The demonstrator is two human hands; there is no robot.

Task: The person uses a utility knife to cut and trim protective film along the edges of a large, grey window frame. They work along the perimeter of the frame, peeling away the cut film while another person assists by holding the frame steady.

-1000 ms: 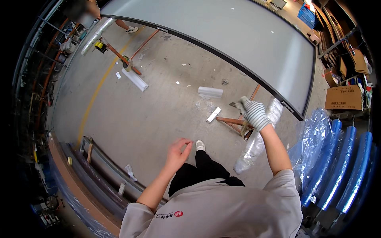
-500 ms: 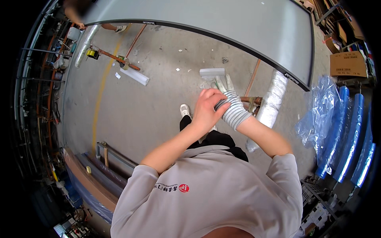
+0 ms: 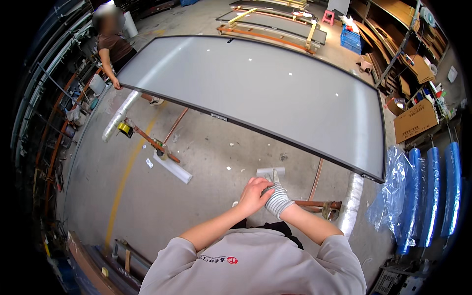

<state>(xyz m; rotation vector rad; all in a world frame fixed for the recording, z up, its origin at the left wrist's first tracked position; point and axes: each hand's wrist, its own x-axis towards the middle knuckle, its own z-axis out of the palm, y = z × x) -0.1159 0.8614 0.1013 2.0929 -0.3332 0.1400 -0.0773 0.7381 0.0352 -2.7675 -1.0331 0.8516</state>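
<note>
A grey-and-white striped knit glove (image 3: 280, 202) covers my right hand (image 3: 277, 189), whose fingers point forward and apart. My bare left hand (image 3: 253, 197) closes on the glove near the back of the right hand, with the thumb and fingers pinching its fabric. Beyond my hands lies a large grey panel (image 3: 231, 81) with a thin dark frame, resting on silver-wrapped supports (image 3: 352, 199). Neither hand touches the panel.
At the panel's far left corner, a person (image 3: 114, 51) has a hand on its edge. Blue-wrapped rolls (image 3: 431, 196) and a cardboard box (image 3: 416, 121) stand at right. A yellow tape measure (image 3: 125, 130) sits on a rusty trestle bar at left. More framed panels (image 3: 275, 27) lie behind.
My view has tilted up, bringing the whole panel and the person into sight. My left hand keeps hold of the glove on my right hand.
</note>
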